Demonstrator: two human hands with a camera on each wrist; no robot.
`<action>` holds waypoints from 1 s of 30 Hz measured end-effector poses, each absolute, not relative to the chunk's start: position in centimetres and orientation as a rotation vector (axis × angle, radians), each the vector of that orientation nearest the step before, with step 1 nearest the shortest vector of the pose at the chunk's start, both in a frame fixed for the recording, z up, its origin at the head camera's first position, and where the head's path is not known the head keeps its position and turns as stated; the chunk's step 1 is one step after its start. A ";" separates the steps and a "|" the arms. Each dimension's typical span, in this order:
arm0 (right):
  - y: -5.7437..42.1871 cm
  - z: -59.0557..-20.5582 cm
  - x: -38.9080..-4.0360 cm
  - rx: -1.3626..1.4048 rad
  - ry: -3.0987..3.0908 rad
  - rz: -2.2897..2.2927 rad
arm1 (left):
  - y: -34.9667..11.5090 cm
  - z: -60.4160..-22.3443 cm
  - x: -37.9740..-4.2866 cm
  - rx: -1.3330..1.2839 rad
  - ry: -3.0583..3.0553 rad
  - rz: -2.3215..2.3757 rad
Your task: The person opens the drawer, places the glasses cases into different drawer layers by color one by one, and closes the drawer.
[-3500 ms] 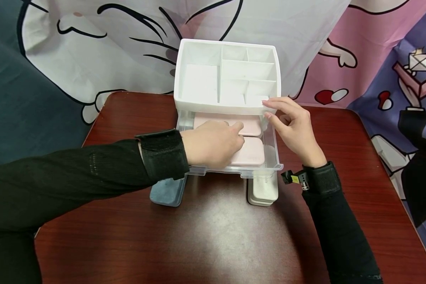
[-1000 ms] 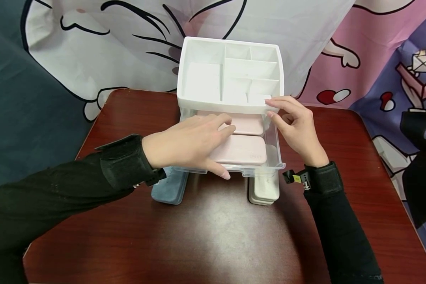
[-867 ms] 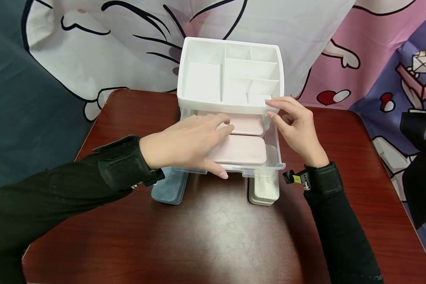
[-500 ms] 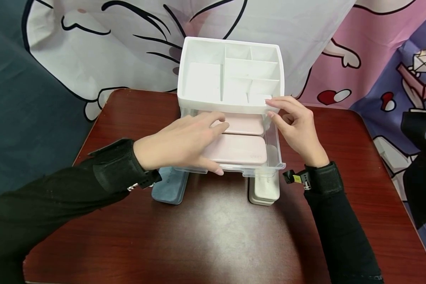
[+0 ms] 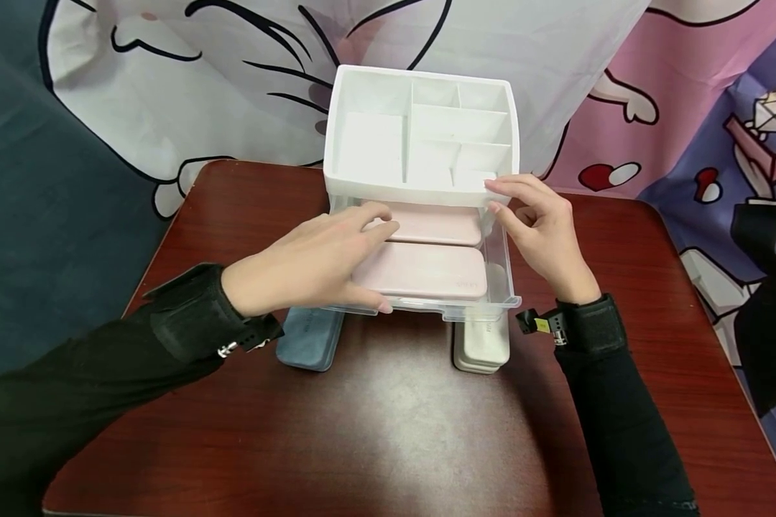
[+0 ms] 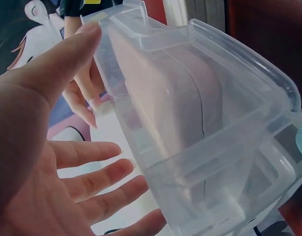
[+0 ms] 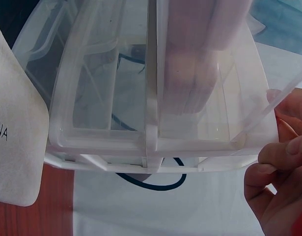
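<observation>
A white organizer box (image 5: pixel 414 192) with a divided top tray stands at the table's back, its clear drawer (image 5: pixel 478 314) pulled out. Two pink rounded hard cases lie in the drawer, a front case (image 5: pixel 427 271) and a rear case (image 5: pixel 438 224) partly under the box. My left hand (image 5: pixel 304 262) is over the drawer's left side, fingers spread and holding nothing; its palm (image 6: pixel 38 182) faces the clear drawer wall in the left wrist view. With index finger and thumb, my right hand (image 5: pixel 543 233) grips the box's front right corner, the other fingers curled.
Below the drawer, a blue-grey case (image 5: pixel 307 339) lies on the left and stacked off-white cases (image 5: pixel 483 343) on the right. The dark red wooden table (image 5: pixel 388 438) extends toward me. A printed cloth (image 5: pixel 233 108) hangs right behind the organizer.
My left hand was curled at the front pink case 3.5 seconds ago; it has since opened and drawn back left, uncovering more of both cases. My right hand stays at the corner.
</observation>
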State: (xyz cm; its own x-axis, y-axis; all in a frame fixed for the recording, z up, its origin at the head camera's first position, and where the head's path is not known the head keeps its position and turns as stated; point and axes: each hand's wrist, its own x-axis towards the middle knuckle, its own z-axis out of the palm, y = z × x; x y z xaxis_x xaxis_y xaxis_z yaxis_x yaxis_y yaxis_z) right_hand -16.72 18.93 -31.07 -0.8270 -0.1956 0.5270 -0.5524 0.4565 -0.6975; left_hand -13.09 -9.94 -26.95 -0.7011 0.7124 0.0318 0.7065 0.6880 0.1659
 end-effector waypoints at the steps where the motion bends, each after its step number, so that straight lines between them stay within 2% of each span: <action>1: 19.0 -31.1 -16.7 0.634 -2.339 1.321 | -10.1 -27.0 -13.1 1.186 2.851 0.263; 30: 19.2 -31.4 -17.0 0.620 -2.369 1.291 | -12.3 -28.5 -12.0 1.106 2.871 0.524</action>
State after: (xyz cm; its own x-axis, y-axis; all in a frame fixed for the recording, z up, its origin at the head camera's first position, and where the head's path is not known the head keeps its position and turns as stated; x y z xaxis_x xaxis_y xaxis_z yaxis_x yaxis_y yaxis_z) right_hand -16.98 19.25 -31.38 -0.8344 -0.1999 0.5136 -0.5399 0.4832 -0.6892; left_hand -12.02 -12.34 -28.52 -0.7487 0.6553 0.1000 0.6484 0.6925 0.3163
